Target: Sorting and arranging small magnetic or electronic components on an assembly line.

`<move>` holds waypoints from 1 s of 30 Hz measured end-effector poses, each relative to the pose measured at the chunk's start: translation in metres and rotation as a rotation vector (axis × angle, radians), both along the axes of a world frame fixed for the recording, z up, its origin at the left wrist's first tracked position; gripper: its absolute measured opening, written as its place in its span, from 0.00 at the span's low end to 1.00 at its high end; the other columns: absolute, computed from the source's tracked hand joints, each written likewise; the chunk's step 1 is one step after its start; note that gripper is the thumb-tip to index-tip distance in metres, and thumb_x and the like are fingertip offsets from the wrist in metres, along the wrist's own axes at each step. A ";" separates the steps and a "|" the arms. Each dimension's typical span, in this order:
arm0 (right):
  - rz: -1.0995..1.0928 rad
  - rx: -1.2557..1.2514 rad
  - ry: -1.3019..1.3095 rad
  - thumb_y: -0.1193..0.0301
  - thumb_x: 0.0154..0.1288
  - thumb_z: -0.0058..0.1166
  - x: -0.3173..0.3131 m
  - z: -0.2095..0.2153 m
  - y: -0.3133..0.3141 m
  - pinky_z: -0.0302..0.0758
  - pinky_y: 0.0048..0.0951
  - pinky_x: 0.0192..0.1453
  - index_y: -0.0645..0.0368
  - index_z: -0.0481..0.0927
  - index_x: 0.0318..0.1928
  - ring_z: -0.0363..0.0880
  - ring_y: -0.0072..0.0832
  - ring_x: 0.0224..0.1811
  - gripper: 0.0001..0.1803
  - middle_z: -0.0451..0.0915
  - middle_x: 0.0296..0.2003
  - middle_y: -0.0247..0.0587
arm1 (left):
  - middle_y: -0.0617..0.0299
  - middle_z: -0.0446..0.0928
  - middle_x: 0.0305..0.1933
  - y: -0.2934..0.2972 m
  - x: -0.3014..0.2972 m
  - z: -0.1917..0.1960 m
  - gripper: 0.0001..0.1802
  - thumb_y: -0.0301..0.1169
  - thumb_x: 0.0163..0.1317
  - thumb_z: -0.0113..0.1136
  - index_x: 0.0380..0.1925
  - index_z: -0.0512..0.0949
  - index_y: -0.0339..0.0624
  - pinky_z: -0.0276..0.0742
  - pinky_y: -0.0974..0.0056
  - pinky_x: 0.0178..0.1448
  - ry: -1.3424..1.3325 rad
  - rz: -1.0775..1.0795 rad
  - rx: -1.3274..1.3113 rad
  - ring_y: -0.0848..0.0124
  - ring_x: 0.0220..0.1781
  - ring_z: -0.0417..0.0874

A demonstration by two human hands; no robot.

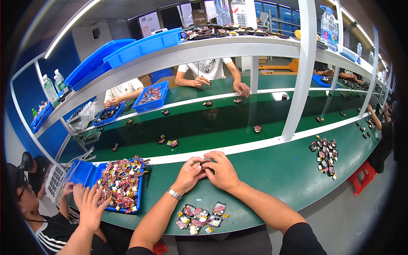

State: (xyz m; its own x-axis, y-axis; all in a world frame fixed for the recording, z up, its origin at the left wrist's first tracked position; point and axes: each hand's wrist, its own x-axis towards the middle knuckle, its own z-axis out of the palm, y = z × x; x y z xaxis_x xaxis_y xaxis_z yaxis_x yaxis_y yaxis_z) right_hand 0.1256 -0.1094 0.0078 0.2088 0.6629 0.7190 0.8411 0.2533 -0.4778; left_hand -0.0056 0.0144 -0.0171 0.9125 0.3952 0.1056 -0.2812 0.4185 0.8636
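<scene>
While a green counter [263, 180] spreads across the near side, curving away to the far right, a white shelf [212, 50] on upright posts spans the scene above it. Beyond the counter's white edge strip runs a long darker green belt [221, 134], dotted with small pieces set well apart. At the far side, a person in a white shirt [211, 70] sits with both hands over the surface there. At near left, a person in a dark striped top [32, 199] sits beside a blue tray [140, 193] heaped with small pink, white and yellow parts [119, 180]. On the right lies a loose group of dark-cased pieces [325, 155]; a smaller group of similar pieces [198, 213] lies near the counter's near edge.

Near the middle, the left hand [190, 173], with a metal-banded watch [174, 194] at its wrist, meets the right hand [222, 172]. The fingers of both are together, clamped on a small dark part [204, 165] just above the counter, mostly hidden by them. Between the hands and the near group lies a tiny pale blue scrap [199, 199].
</scene>
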 end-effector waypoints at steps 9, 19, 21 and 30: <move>0.012 -0.003 0.141 0.78 0.51 0.61 -0.005 -0.010 0.006 0.73 0.38 0.60 0.56 0.86 0.36 0.74 0.40 0.57 0.10 0.80 0.49 0.40 | 0.54 0.76 0.56 0.004 -0.004 -0.004 0.15 0.28 0.69 0.55 0.53 0.67 0.42 0.77 0.57 0.63 -0.010 0.013 -0.015 0.64 0.58 0.79; -0.017 -0.039 0.079 0.79 0.51 0.62 0.001 -0.006 0.004 0.71 0.40 0.63 0.55 0.87 0.38 0.72 0.42 0.60 0.12 0.78 0.54 0.40 | 0.55 0.75 0.58 -0.005 0.006 -0.003 0.15 0.28 0.69 0.55 0.54 0.68 0.42 0.77 0.59 0.63 0.007 0.041 0.035 0.66 0.60 0.78; 0.005 -0.044 0.086 0.79 0.51 0.62 0.000 -0.006 0.005 0.71 0.41 0.64 0.56 0.86 0.38 0.71 0.43 0.61 0.12 0.77 0.56 0.40 | 0.54 0.74 0.60 -0.003 0.001 -0.004 0.15 0.27 0.70 0.54 0.54 0.68 0.40 0.77 0.59 0.63 0.007 0.064 0.036 0.66 0.60 0.77; -0.026 0.042 -0.038 0.79 0.48 0.63 -0.002 0.001 0.001 0.73 0.41 0.61 0.58 0.84 0.34 0.72 0.44 0.59 0.10 0.78 0.52 0.41 | 0.52 0.73 0.62 -0.001 0.000 -0.004 0.13 0.25 0.71 0.51 0.54 0.67 0.40 0.77 0.57 0.64 -0.041 0.013 0.013 0.65 0.60 0.77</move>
